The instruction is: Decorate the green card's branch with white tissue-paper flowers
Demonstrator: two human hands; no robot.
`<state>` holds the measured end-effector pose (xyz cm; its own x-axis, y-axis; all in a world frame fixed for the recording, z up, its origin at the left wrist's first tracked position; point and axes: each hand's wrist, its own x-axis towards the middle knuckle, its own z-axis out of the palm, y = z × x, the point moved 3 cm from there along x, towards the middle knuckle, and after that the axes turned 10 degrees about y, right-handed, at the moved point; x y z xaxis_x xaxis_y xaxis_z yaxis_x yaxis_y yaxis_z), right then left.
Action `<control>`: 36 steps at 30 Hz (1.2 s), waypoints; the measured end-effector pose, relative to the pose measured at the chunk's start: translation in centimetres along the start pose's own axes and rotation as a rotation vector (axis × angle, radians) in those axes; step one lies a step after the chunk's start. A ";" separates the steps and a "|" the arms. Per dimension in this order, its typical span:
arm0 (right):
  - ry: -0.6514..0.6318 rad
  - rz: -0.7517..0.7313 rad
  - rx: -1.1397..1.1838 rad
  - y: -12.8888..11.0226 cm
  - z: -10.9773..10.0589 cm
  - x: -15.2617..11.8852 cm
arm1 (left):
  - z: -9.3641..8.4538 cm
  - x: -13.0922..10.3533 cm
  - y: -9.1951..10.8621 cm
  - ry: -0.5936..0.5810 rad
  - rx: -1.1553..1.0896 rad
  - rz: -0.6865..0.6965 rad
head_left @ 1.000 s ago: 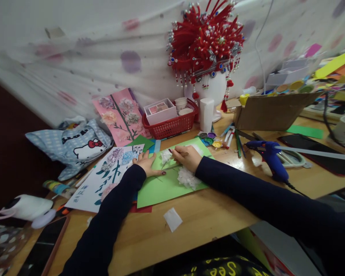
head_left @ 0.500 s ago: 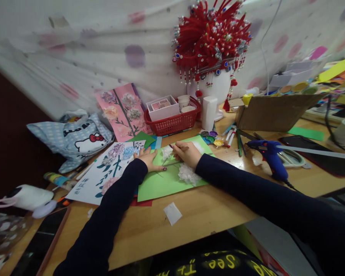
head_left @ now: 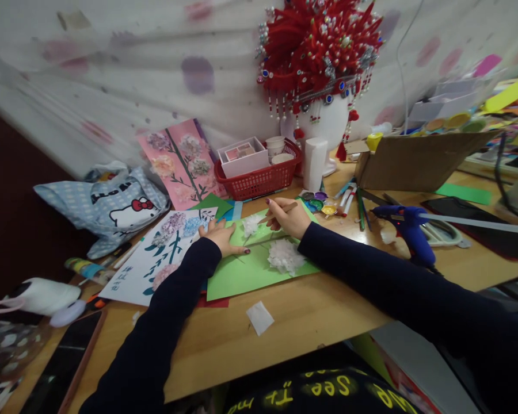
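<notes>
A light green sheet (head_left: 242, 282) lies on the wooden table, bearing white paper flowers; a large one (head_left: 286, 257) sits under my right wrist and a smaller one (head_left: 251, 225) beside my right fingertips. Thin dark lines show on the sheet between the hands. My left hand (head_left: 223, 237) rests with fingers spread on the sheet's left edge. Over the sheet, my right hand (head_left: 288, 217) is closed around a slim brown pencil-like stick, whose tip is hard to make out.
A blue glue gun (head_left: 408, 230), markers (head_left: 347, 199) and paint pots (head_left: 317, 201) are at the right. Behind stand a red basket (head_left: 259, 183) and a cardboard box (head_left: 418, 164). At left lie a flower picture (head_left: 133, 282) and a phone (head_left: 64, 368). A white paper square (head_left: 260, 318) lies in front.
My right hand has lifted and shifted slightly right with the stick, uncovering more of both white flowers. My left hand has stayed in place. The camera view has tilted slightly.
</notes>
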<state>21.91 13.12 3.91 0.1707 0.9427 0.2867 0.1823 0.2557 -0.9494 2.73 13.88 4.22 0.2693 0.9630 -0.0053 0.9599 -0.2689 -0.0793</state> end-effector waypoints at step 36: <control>-0.443 -0.379 -0.148 -4.0 1.3 -7.6 | 0.5 -7.4 2.5 0.298 -1.717 -0.073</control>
<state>18.63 5.16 5.39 -0.3469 0.7990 0.4911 0.2896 0.5893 -0.7542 3.14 6.08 3.55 0.0404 0.9902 0.1335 -0.0987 -0.1290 0.9867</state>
